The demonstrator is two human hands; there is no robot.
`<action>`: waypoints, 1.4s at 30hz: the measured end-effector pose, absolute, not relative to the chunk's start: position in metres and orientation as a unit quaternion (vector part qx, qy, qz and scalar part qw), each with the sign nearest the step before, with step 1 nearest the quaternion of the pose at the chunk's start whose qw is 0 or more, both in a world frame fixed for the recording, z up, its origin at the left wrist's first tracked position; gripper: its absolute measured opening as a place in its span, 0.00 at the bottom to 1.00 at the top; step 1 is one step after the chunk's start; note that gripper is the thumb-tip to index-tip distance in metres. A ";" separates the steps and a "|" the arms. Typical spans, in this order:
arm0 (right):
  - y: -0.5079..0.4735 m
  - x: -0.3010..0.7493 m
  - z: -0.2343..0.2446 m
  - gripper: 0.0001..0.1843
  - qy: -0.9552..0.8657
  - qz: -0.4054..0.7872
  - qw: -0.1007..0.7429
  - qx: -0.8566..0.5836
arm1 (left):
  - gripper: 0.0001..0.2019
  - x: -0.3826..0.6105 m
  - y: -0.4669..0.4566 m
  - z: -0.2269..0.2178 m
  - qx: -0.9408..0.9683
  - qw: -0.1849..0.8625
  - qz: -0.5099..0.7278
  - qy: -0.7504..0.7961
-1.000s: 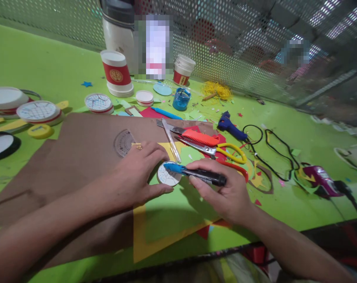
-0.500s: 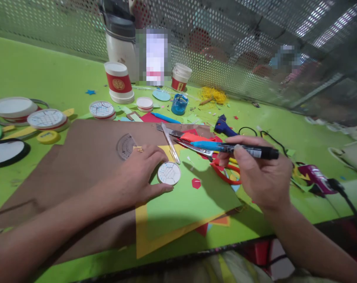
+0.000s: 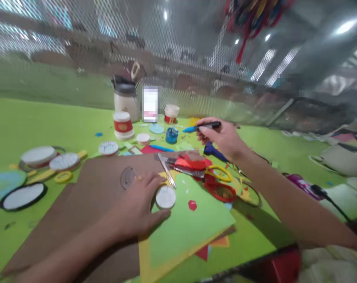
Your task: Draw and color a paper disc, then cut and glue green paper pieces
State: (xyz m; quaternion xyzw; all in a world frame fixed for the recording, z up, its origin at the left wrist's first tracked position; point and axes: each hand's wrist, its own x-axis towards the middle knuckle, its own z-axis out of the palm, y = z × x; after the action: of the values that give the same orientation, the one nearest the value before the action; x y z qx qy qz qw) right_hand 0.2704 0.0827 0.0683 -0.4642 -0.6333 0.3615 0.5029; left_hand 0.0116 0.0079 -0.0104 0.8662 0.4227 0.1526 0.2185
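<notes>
My left hand (image 3: 138, 206) rests on the brown cardboard, its thumb and forefinger curved around a small white disc (image 3: 166, 197) with thin lines drawn on it. That disc lies on light green paper (image 3: 193, 236), which has a yellow sheet under it. Up and forward, my right hand (image 3: 221, 137) grips a blue-and-black marker (image 3: 202, 127), blue end pointing left, near a small blue-stained jar (image 3: 172, 135). Between the hands lie a red hexagon (image 3: 192, 205), red-handled scissors (image 3: 218, 190) and a clear-barrelled pen (image 3: 167, 171).
Brown cardboard (image 3: 98, 196) covers the middle of the green table. Line-marked round lids (image 3: 65, 162) and a black-rimmed disc (image 3: 23, 196) are at left. A red-and-white cup (image 3: 123, 125) stands behind. A dark blue glue gun (image 3: 214, 152) lies under my right forearm.
My right hand has moved forward with the marker, away from the green paper and toward the blue-stained jar. The view has tilted up. My left hand stays at the white disc.
</notes>
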 end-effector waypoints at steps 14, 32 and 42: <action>0.196 0.226 0.037 0.16 -0.632 0.297 0.401 -0.593 | 0.17 0.010 0.009 -0.018 0.862 0.227 0.174 0.418; 0.231 0.230 0.003 0.18 -0.642 0.319 0.322 -0.618 | 0.26 0.008 0.008 -0.013 0.853 0.247 0.146 0.437; 0.210 0.235 0.019 0.15 -0.623 0.319 0.372 -0.609 | 0.20 0.011 0.012 -0.013 0.879 0.211 0.152 0.399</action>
State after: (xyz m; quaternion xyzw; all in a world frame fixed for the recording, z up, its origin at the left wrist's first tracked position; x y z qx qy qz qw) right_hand 0.2345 0.2101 0.0191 -0.6094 -0.6229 0.3193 0.3724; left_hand 0.0105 0.0115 -0.0131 0.8791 0.3994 0.1524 0.2108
